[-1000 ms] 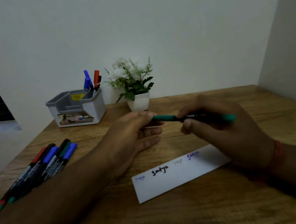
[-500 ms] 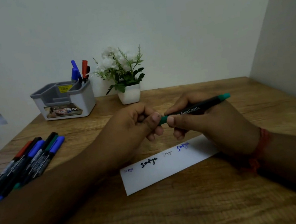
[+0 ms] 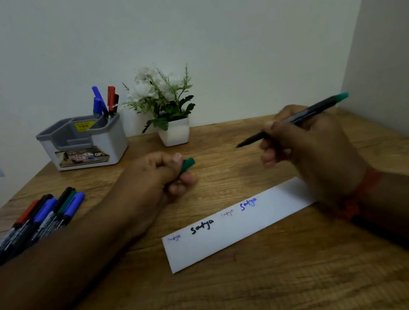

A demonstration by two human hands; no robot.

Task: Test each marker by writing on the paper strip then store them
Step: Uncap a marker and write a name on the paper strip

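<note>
My right hand point(image 3: 311, 147) grips an uncapped black marker with a green end point(image 3: 296, 118), its tip pointing left above the table. My left hand point(image 3: 159, 177) holds the green cap point(image 3: 187, 164) in curled fingers, apart from the marker. A white paper strip point(image 3: 235, 227) lies on the wooden table in front of me, with several written words on it; its right end is under my right wrist. Several capped markers point(image 3: 48, 218) lie in a row at the left. A grey and white organiser point(image 3: 85, 143) at the back left holds blue, red and black markers point(image 3: 105, 100).
A small white pot with a flowering plant point(image 3: 167, 107) stands at the back centre beside the organiser. Walls close the table at the back and right. A dark window is at the far left. The wooden table point(image 3: 245, 294) stretches toward me below the strip.
The cap has come off the green marker. My left hand stayed with the cap while my right hand pulled the marker away to the right and up.
</note>
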